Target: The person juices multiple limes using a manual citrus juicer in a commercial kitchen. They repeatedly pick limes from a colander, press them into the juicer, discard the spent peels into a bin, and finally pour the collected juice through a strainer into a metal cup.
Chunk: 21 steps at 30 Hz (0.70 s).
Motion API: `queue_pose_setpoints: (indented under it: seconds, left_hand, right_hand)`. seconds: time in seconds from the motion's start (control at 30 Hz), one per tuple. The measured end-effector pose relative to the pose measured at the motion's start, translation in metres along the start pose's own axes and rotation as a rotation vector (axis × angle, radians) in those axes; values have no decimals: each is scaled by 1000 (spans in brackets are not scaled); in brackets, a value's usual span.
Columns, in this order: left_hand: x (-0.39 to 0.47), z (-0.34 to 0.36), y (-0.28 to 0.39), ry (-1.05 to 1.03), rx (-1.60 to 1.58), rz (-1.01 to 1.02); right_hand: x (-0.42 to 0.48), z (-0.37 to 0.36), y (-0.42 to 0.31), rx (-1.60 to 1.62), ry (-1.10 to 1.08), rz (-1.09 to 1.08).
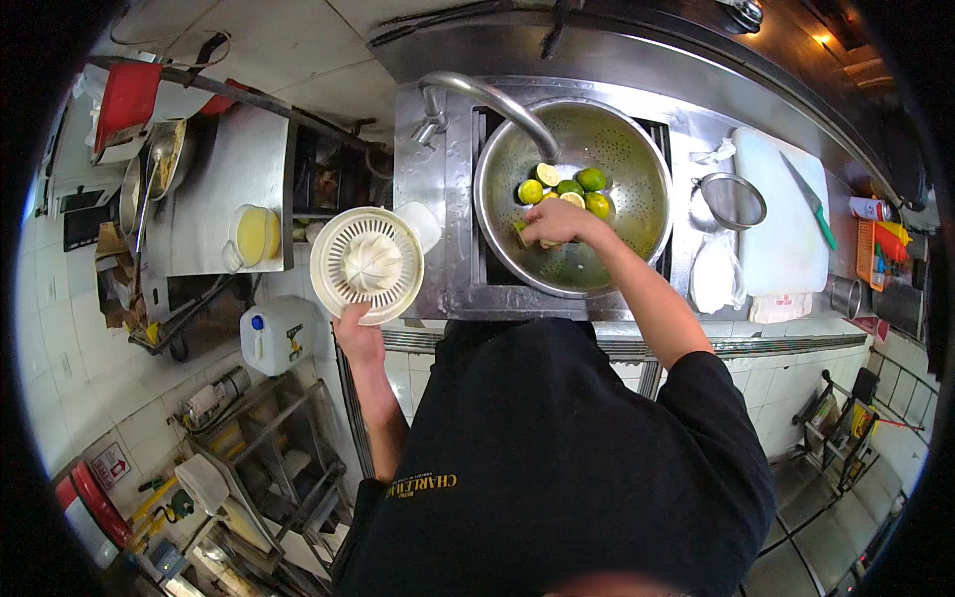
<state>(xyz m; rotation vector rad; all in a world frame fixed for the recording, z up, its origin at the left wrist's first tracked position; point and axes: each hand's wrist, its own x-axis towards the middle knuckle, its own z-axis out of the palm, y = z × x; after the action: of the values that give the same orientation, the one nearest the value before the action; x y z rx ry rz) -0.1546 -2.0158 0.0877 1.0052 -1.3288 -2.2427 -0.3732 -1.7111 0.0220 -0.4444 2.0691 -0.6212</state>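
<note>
My left hand grips the near rim of a white plastic citrus juicer, thumb on top. The juicer has a ribbed reaming cone and a slotted strainer, and sits at the left edge of the steel counter. My right hand reaches into a large steel colander, its fingers at a squeezed-looking lime half. Beyond the hand, several limes lie together, among them a whole green lime and a cut half with its pale face up. Part of another piece shows under my palm.
A curved faucet overhangs the colander. Rightward are a wire strainer, a plastic bag, and a white cutting board bearing a green-handled knife. A pitcher of yellow liquid stands on the left steel table; a jerrycan is below.
</note>
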Motion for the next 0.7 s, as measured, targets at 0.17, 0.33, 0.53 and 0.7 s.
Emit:
queue_pose_setpoints:
  seconds: [0.17, 0.33, 0.53, 0.7]
  left_hand:
    - [-4, -13, 2, 34, -2, 3]
    - [-10, 0, 13, -38, -129, 5]
    - [7, -17, 21, -58, -78, -15]
    - [41, -61, 87, 246, 67, 118]
  right_hand:
    - [-40, -44, 24, 210, 335, 69]
    - [-37, -52, 46, 15, 464, 192]
    - [-25, -24, 45, 7, 551, 117]
    - [-44, -22, 24, 44, 561, 141]
